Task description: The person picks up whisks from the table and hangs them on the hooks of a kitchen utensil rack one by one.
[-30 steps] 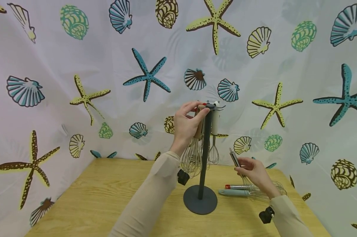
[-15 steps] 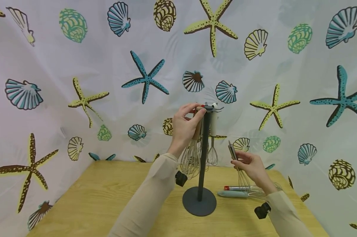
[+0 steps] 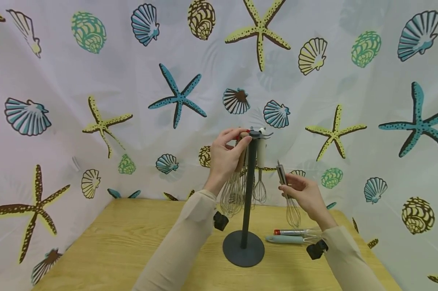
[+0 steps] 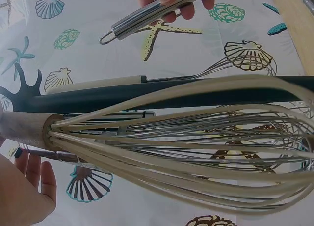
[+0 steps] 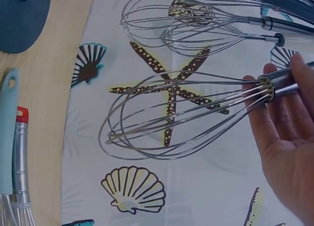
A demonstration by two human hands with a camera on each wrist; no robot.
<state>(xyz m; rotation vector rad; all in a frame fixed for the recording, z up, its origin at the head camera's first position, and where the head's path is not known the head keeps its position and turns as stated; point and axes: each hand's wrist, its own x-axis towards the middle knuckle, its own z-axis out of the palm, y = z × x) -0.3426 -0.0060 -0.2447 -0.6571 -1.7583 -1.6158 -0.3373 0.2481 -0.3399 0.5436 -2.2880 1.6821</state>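
Observation:
A dark stand with a round base and curved hooks on top rises from the table. My left hand is at its top, thumb and forefinger pinching the upper end of a whisk with a wooden handle. Several whisks hang there, among them one with a white handle; their handles are partly hidden by the hand. To the right of the stand, my right hand holds a metal whisk by its steel handle. Its loop end up points, and its wires hang down, apart from the stand.
On the wooden table, right of the stand's base, lie a whisk with a light blue handle and a red-tipped metal whisk. A white curtain printed with shells and starfish surrounds the table.
My right hand has lifted the metal whisk upward and slightly left, toward the stand, and the whisk stands more upright. My left hand keeps its place at the stand's top.

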